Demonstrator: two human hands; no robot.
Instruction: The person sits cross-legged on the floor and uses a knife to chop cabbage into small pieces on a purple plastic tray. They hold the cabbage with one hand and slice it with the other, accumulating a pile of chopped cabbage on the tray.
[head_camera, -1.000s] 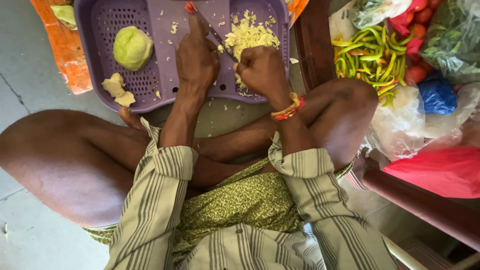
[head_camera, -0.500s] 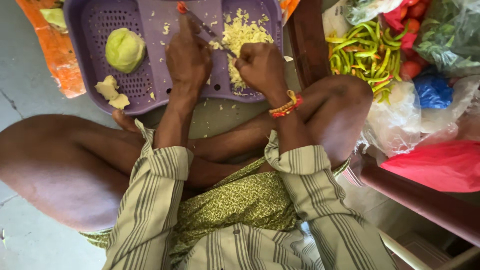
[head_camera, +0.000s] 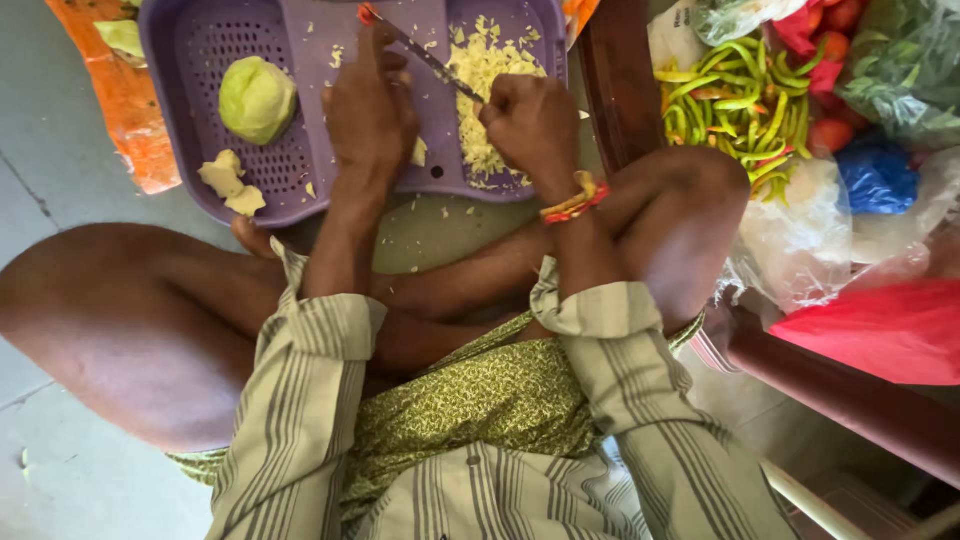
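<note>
A person sits cross-legged on the floor over a purple perforated tray (head_camera: 300, 190). The right hand (head_camera: 530, 125) is closed in a fist around the handle of a knife (head_camera: 425, 55), its blade slanting over a heap of chopped cabbage (head_camera: 485, 75) near the tray's far right corner. The left hand (head_camera: 370, 105) presses flat, fingers together, on the tray's middle. A cabbage chunk (head_camera: 257, 98) lies toward the tray's left edge, pale cabbage scraps (head_camera: 230, 182) at its near left corner. Green chillies (head_camera: 745, 105) sit in bags to the right.
</note>
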